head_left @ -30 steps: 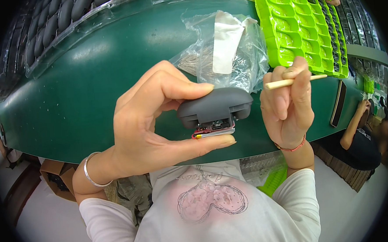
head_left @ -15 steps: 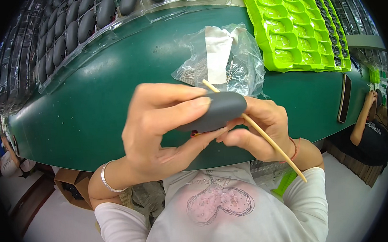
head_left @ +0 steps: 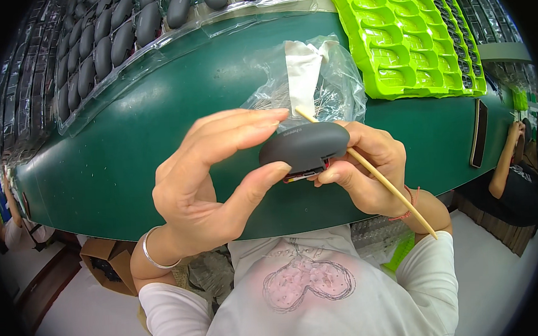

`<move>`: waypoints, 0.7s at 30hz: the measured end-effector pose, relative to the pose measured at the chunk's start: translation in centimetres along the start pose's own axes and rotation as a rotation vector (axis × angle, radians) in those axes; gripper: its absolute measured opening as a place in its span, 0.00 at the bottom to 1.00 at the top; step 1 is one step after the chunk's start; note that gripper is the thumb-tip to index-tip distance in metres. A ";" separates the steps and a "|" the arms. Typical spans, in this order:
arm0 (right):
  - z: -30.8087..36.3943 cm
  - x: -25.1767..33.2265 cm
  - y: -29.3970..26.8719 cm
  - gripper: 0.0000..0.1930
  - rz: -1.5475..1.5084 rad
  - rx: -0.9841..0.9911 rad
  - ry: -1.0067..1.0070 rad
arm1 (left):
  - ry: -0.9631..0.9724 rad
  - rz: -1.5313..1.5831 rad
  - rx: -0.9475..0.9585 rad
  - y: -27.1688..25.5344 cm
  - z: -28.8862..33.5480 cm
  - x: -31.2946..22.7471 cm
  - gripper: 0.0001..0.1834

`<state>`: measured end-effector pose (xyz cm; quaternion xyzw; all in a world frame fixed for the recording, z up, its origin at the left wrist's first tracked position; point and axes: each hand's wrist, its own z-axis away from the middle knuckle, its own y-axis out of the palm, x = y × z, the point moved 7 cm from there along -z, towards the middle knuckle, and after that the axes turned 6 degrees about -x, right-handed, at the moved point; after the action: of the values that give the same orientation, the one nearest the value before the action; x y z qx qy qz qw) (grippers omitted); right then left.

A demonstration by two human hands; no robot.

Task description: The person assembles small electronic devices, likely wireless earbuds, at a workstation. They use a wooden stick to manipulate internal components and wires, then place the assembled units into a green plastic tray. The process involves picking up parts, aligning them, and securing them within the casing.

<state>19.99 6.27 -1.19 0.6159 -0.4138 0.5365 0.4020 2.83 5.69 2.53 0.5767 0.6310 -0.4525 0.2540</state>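
Note:
A dark grey oval plastic case [head_left: 304,146] is held up over the table, its underside open and showing small red and yellow parts. My right hand [head_left: 372,170] grips its right end between thumb and fingers. That same hand also carries a thin wooden stick [head_left: 392,189], which slants behind the case, its blunt tip showing above it. Around the left end, my left hand [head_left: 205,174] is spread open. Its thumb tip touches or nearly touches the case, while the fingers stand a little off its top.
Beyond the case lies a clear plastic bag [head_left: 344,97] with thin metal pins and a white strip. A clear tray [head_left: 147,49] of similar grey cases stands far left; a bright green moulded tray [head_left: 387,92] far right. A phone-like dark slab [head_left: 478,134] lies near the right edge.
My left fingers have loosened from the case and spread apart. The case has shifted slightly right and turned, showing more of its open underside. My right hand keeps case and stick.

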 end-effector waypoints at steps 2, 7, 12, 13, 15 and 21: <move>-0.3 0.5 -0.1 0.10 0.056 0.020 -0.107 | 0.032 -0.052 0.021 -0.2 -0.3 0.0 0.22; -0.7 2.0 0.0 0.13 0.225 0.067 -0.293 | -0.094 -0.008 0.165 0.7 -0.9 -0.6 0.22; -0.7 2.6 -0.6 0.14 0.183 -0.011 -0.243 | -0.298 0.053 0.261 -0.1 -2.9 -0.4 0.25; -0.6 2.6 -0.8 0.14 0.148 -0.033 -0.213 | -0.374 0.097 0.225 -0.4 -3.0 0.0 0.25; -0.8 3.0 -1.3 0.13 0.136 -0.042 -0.232 | -0.454 0.177 0.122 -0.8 -3.3 0.7 0.24; -0.6 2.9 -2.2 0.14 0.139 -0.086 -0.248 | -0.495 0.278 0.070 0.2 -3.6 0.7 0.24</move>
<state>22.09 7.37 1.69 0.6293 -0.5246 0.4649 0.3357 3.62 9.12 3.53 0.5381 0.4487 -0.5619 0.4398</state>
